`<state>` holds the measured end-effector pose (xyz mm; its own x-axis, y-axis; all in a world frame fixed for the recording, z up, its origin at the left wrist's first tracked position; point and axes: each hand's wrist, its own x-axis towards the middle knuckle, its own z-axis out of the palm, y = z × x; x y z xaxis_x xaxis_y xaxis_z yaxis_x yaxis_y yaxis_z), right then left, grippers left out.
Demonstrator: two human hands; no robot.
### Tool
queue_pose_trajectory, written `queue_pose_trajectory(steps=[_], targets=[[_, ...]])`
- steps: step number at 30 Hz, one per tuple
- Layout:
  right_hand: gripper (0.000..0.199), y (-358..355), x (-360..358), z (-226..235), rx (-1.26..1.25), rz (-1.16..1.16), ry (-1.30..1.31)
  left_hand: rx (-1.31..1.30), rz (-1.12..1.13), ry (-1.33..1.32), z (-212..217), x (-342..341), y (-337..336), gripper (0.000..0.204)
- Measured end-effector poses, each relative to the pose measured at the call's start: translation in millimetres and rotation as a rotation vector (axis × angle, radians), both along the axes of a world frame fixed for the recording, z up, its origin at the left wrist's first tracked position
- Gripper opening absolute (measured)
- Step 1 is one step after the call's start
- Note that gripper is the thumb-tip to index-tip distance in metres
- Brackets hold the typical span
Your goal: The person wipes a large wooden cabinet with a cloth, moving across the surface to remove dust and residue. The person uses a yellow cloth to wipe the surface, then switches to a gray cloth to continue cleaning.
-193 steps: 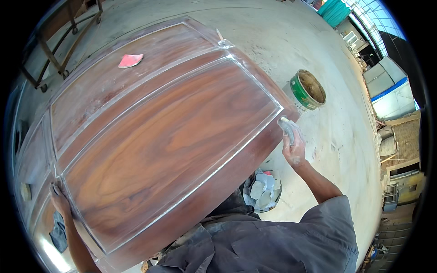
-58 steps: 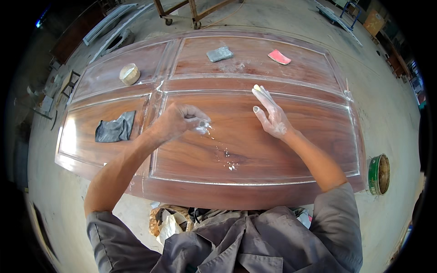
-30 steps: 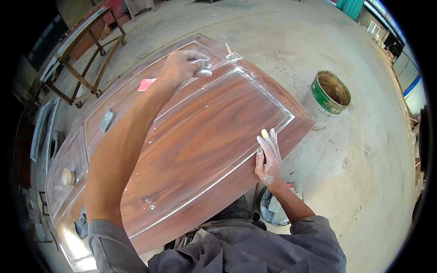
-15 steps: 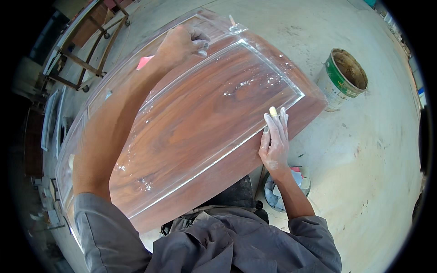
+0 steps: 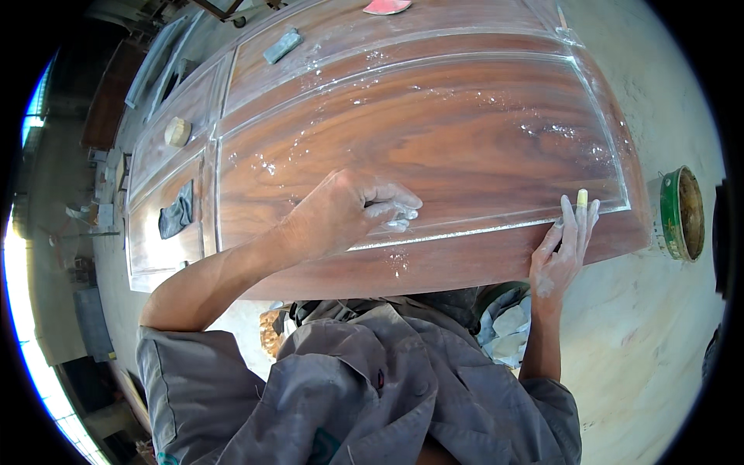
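Under both hands [image 5: 353, 211], door panel [image 5: 434, 139] lengthwise left-right

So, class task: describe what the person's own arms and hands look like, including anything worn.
Both forearms are bare; grey work-shirt sleeves end near the elbows. The left hand wears no glove, and its fingers are smeared with whitish paste or dust. The right hand is also gloveless and dusted white, with one fingertip capped in something pale yellow. No watch or rings show.
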<state>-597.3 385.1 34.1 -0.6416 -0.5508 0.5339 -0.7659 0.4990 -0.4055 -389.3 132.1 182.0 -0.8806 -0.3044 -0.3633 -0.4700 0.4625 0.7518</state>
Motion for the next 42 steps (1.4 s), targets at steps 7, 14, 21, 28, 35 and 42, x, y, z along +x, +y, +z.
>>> queue_pose_trajectory(steps=[7,14,21,28,35,42], targets=[[0.038,5,-3,-4,0.031,-0.015,0.041,0.001,-0.035,-0.163,4,51,-37,0.026],[0.037,1,6,-3,0.090,-0.037,0.047,-0.276,0.095,-0.814,12,215,-72,0.020],[0.037,-1,4,-7,0.052,-0.020,0.056,-0.491,0.581,-0.139,8,235,-137,0.028],[0.038,-8,3,-2,0.029,-0.015,-0.007,-0.032,0.608,0.330,-28,69,-119,0.025],[0.034,-1,2,1,0.000,-0.050,0.007,0.266,0.219,0.513,-30,-125,-31,0.034],[0.035,4,3,-5,-0.040,-0.050,-0.004,0.263,0.133,0.553,-30,-179,-22,0.047]])
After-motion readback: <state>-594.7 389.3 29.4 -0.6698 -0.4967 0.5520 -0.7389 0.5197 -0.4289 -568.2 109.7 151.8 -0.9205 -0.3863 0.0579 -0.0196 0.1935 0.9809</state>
